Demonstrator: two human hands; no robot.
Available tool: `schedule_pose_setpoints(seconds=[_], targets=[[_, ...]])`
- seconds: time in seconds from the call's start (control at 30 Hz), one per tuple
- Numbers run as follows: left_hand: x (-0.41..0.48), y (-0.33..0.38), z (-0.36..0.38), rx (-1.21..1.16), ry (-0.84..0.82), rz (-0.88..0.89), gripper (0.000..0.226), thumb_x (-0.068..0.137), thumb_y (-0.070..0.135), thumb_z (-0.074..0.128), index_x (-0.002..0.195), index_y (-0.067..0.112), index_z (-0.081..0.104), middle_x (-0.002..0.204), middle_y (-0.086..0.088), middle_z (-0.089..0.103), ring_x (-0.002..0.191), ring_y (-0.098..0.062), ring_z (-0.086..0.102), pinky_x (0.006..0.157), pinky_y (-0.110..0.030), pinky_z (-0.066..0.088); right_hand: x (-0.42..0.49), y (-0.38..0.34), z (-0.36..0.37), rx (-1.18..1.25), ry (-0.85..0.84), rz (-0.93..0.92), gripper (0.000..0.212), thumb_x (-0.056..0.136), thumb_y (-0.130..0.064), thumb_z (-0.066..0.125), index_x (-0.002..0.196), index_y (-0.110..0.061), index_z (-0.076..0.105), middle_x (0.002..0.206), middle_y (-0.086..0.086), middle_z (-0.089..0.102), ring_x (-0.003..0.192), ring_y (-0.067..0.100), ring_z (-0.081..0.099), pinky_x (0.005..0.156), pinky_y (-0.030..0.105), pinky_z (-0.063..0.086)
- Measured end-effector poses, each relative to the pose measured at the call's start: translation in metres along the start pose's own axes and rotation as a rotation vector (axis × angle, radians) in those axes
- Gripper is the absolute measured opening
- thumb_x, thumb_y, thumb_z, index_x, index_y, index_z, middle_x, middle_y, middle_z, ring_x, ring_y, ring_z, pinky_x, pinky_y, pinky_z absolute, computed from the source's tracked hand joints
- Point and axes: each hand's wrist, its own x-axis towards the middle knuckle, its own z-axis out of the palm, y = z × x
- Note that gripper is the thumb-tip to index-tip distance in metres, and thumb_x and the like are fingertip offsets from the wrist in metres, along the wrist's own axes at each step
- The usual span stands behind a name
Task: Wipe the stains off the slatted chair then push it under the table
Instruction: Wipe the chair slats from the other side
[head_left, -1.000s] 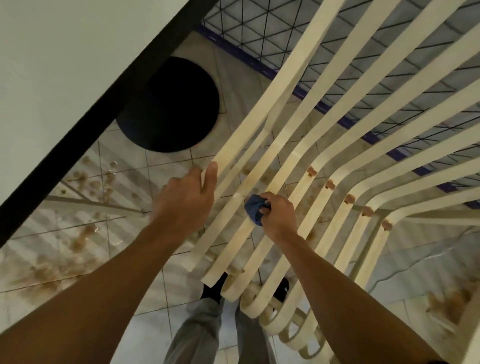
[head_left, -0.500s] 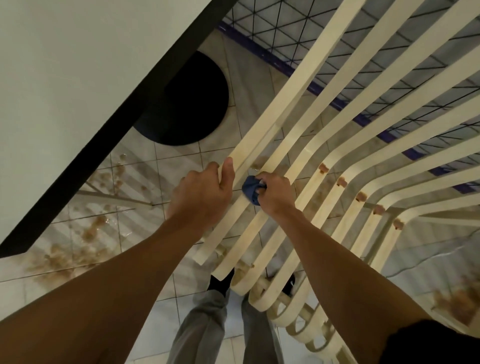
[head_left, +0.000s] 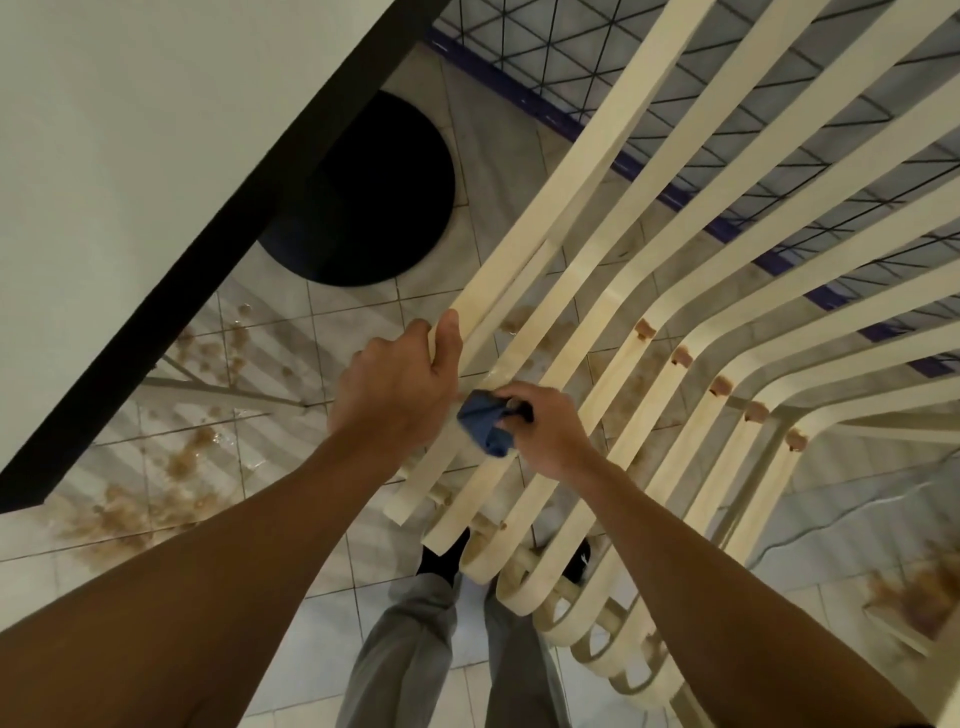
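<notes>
Wiping of pale wooden slatted chair (head_left: 597, 171) beside white, black-edged table (head_left: 130, 156).
Left hand (head_left: 395, 384) grips the leftmost slat, steadying the chair, which stands just right of the table; right hand (head_left: 545, 431) pinches a bunched blue cloth (head_left: 485, 423) against a neighbouring slat. Brown stains (head_left: 644, 328) dot the slat bends to the right; firm strokes along each slat, chair braced, should lift them.

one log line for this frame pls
phase: wiping | left hand: grips outer slat | right hand: holds blue cloth against slats | brown stains: on slat bends
</notes>
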Motion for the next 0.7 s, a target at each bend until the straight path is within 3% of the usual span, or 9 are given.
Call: schedule_pose_setpoints(seconds=[0.13,0.2,0.4,0.5,0.6,0.7], targets=[[0.001,0.000,0.000,0.005,-0.009,-0.015,0.062,0.092,0.064,0.005,0.083,0.020,0.047,0.061,-0.002,0.052,0.062,-0.025,0.056,0.060,-0.038,0.049,0.010,0.014,-0.031,0.008,0.317,0.138,0.036,0.090,0.004,0.056,0.121,-0.012,0.067,0.113,0.007,0.066,0.100,0.016,0.057,0.084,0.013,0.036],[0.000,0.000,0.000,0.000,0.000,-0.015,0.064,0.091,0.065,0.003,0.083,0.021,0.048,0.061,-0.002,0.052,0.061,-0.025,0.056,0.061,-0.040,0.052,0.016,0.024,-0.039,-0.052,0.377,0.179,0.037,0.090,0.002,0.055,0.122,-0.012,0.066,0.114,0.011,0.067,0.106,0.026,0.060,0.083,0.020,0.039],[0.000,0.002,-0.001,-0.004,0.000,-0.020,0.066,0.089,0.066,0.003,0.087,0.019,0.050,0.062,-0.001,0.053,0.062,-0.024,0.059,0.061,-0.040,0.054,0.009,0.015,-0.031,-0.177,0.285,0.169,0.035,0.089,-0.003,0.057,0.121,-0.014,0.067,0.111,0.010,0.068,0.104,0.028,0.062,0.074,0.020,0.039],[-0.001,0.002,-0.001,0.004,0.000,-0.021,0.066,0.090,0.065,0.004,0.086,0.019,0.050,0.063,-0.002,0.053,0.063,-0.024,0.059,0.063,-0.042,0.054,-0.005,0.011,-0.013,-0.210,0.188,0.113,0.037,0.089,-0.003,0.058,0.122,-0.015,0.066,0.114,0.008,0.066,0.107,0.027,0.060,0.080,0.024,0.042],[-0.001,0.000,0.000,0.008,0.005,-0.031,0.070,0.089,0.067,0.002,0.089,0.018,0.052,0.067,-0.005,0.057,0.066,-0.026,0.060,0.065,-0.043,0.055,-0.019,0.014,0.002,-0.257,0.093,0.052,0.038,0.089,-0.002,0.056,0.123,-0.016,0.065,0.114,0.007,0.063,0.106,0.026,0.057,0.077,0.025,0.039],[-0.001,-0.001,0.001,-0.011,0.007,-0.016,0.074,0.089,0.068,0.001,0.091,0.017,0.055,0.067,-0.004,0.058,0.063,-0.024,0.060,0.061,-0.042,0.056,-0.012,0.019,-0.002,-0.239,0.098,0.052,0.038,0.088,0.001,0.054,0.120,-0.015,0.067,0.111,0.008,0.064,0.103,0.026,0.059,0.079,0.028,0.045]])
